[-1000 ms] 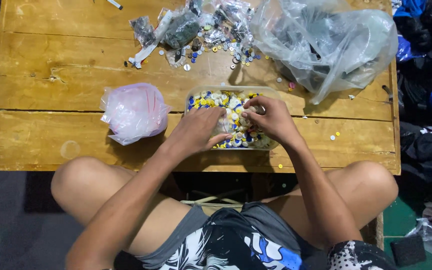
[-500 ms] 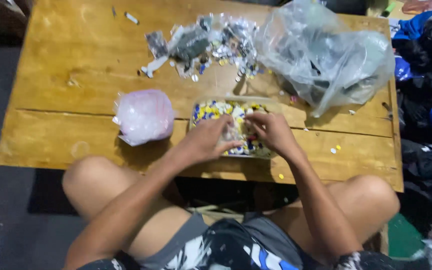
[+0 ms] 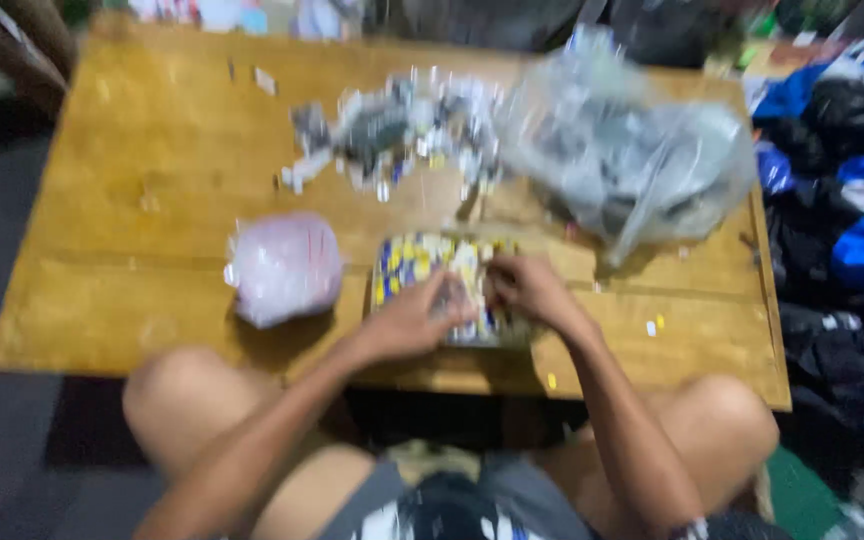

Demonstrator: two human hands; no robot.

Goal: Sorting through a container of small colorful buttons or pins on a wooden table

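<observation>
The picture is blurred by head motion. A flat clear packet of small yellow, blue and white pieces [image 3: 422, 262] lies near the front edge of the low wooden table [image 3: 142, 250]. My left hand [image 3: 414, 318] rests on the packet's near left part, fingers curled onto it. My right hand [image 3: 525, 288] presses on its right side, fingers bent over the top. Both hands meet near the packet's middle. Whether either hand pinches a single piece is hidden by the blur.
A pinkish bag [image 3: 284, 266] sits left of the packet. A large crumpled clear plastic bag [image 3: 642, 160] stands at the back right, a heap of small wrappers and pieces [image 3: 392, 130] behind. Dark and blue clothes [image 3: 852, 230] lie right of the table. My bare knees flank the front edge.
The view has tilted and gone blurry, showing more of the table's far side. Both hands stay on the packet, working at its middle.
</observation>
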